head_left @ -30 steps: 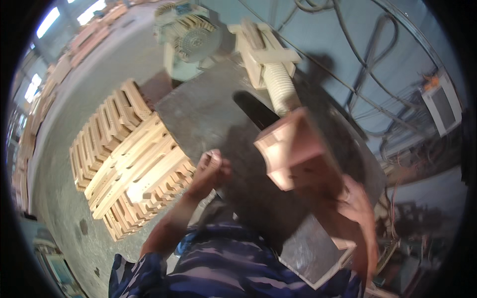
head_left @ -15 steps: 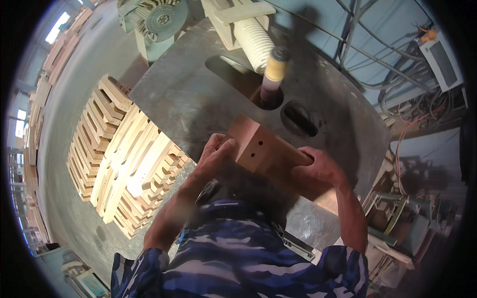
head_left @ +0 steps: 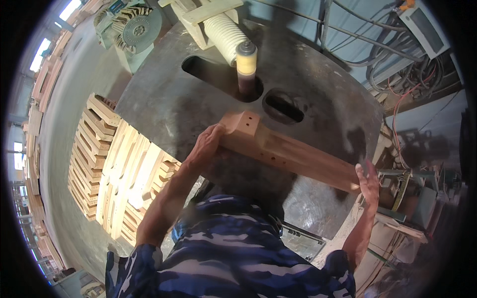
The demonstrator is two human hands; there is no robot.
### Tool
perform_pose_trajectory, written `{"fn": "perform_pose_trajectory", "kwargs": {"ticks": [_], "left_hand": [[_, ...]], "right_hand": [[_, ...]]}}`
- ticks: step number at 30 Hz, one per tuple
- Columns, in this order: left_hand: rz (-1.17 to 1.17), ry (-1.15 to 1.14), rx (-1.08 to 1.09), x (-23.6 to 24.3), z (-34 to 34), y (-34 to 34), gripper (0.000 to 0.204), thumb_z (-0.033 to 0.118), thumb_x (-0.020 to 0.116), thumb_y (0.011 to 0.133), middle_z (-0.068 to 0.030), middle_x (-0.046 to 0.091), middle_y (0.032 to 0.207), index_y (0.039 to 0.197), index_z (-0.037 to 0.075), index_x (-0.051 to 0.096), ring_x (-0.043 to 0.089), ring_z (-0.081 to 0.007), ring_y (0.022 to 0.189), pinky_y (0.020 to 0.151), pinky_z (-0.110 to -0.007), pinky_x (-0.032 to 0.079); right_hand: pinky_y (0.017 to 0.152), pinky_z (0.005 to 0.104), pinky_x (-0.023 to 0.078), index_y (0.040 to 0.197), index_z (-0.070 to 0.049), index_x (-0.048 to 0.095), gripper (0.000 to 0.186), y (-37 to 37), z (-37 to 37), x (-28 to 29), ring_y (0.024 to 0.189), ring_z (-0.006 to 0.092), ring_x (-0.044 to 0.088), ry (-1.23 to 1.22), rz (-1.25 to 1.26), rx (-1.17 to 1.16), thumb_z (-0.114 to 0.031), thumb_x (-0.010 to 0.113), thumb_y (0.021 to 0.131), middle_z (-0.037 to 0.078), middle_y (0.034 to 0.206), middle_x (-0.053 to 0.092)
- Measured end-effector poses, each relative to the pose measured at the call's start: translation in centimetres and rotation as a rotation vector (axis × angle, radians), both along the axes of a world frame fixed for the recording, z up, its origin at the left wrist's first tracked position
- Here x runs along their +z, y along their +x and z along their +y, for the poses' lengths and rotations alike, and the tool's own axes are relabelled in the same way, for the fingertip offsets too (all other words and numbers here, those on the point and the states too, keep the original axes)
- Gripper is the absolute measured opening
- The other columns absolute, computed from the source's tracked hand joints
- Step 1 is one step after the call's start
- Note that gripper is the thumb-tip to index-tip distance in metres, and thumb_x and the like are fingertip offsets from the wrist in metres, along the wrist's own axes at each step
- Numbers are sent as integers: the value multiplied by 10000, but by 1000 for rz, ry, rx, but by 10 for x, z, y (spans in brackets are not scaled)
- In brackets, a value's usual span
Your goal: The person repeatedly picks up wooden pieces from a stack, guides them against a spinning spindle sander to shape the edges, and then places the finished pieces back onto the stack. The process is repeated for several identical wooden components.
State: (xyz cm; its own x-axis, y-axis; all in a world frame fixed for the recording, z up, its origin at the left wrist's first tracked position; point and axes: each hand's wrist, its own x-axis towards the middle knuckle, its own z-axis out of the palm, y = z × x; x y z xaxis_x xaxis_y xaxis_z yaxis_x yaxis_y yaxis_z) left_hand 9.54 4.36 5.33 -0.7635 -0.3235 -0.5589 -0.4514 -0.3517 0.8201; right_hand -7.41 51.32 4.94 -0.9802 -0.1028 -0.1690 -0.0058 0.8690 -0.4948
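Beam (head_left: 302, 155) over table (head_left: 203, 107) (contact unclear)

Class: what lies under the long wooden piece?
The dark tabletop shows beyond the wooden piece; the area directly underneath is covered, so whether they touch cannot be seen.

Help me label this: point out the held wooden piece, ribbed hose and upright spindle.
Wooden piece (head_left: 298, 155), head view: long side.
Ribbed hose (head_left: 225, 38), head view: its middle.
Upright spindle (head_left: 246, 66), head view: yellow band.
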Motion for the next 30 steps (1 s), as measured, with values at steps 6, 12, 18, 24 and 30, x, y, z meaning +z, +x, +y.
{"fn": "perform_pose_trajectory", "kwargs": {"ticks": [6,12,18,24,30], "left_hand": [[50,106,-136,-8,-18,-3,686,584,476,920,-123,587,1089,1314,22,452,619,-213,882,772,-339,524],[135,-645,-351,8,-35,3,1035,726,565,777,-220,240,1491,1482,70,185,256,-337,1376,1099,-488,243],[-362,-1452,-538,-41,-106,59,1138,713,655,699,-216,92,1554,1510,113,130,71,-398,1439,1116,-596,120],[-124,-923,-184,-28,-59,25,947,552,603,865,-298,300,1460,1451,-71,196,390,-374,1325,1074,-389,342],[244,-329,-110,-42,-12,-44,571,457,503,968,-73,550,1118,1283,-17,461,522,-134,940,800,-279,451]], "right_hand": [[725,328,505,1268,-59,538,666,18,14,-2,948,203,575,-147,-100,-99,-613,492,902,114,1070,595],[839,398,465,1166,-35,584,647,-10,7,-10,950,318,609,106,8,-253,-612,428,918,195,994,640],[927,399,431,1158,0,585,606,-14,-1,-28,1058,305,593,-118,159,-242,-548,444,943,182,1098,643],[1053,351,320,1133,13,582,518,-23,18,-66,1148,215,507,-982,4,-474,-467,483,965,137,1189,582],[1045,391,335,1250,-14,476,579,-19,13,-73,1170,234,489,-1198,19,-485,-514,467,956,132,1226,545]]}}
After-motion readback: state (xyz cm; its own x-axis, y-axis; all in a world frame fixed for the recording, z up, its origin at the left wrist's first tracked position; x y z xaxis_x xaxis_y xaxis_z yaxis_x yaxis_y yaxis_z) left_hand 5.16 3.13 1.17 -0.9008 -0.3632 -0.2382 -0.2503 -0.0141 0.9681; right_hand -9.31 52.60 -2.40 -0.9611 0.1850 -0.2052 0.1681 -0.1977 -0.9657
